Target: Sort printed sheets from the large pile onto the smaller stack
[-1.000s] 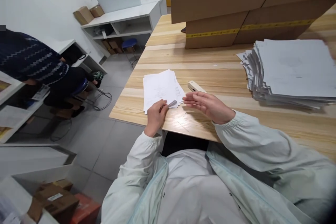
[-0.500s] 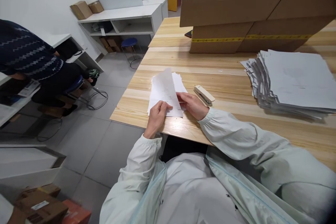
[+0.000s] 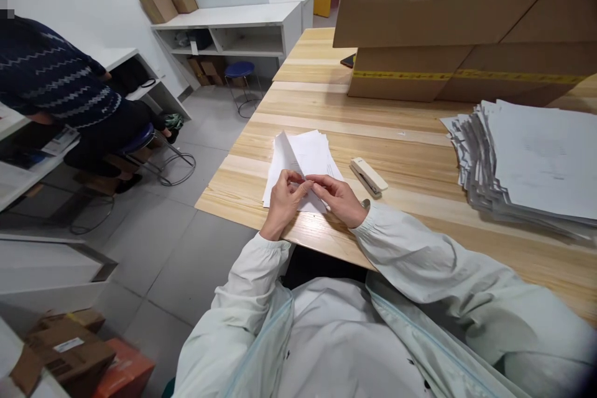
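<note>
A few sheets of white paper (image 3: 311,148) lie near the corner of the wooden table, with one sheet partly lifted and folded over to the left. My left hand (image 3: 285,199) pinches that lifted sheet at its near edge, thumb against fingers. Close against it, my right hand (image 3: 340,198) has its fingertips closed on the same sheet, and the two hands' fingertips meet. Just beyond my right hand lies a cream stapler (image 3: 369,176), touched by neither hand. The fingers cover part of the sheet's lower edge.
A tall stack of papers (image 3: 545,155) stands on the table (image 3: 401,118) at the right. Large cardboard boxes (image 3: 401,84) rise behind it. At the left a person (image 3: 60,74) sits on a blue stool; cartons (image 3: 69,348) lie on the floor at lower left.
My right hand has moved left to meet my left hand at the sheet. The raised sheet has swung leftward, uncovering more of the pages beneath. The view has shifted slightly.
</note>
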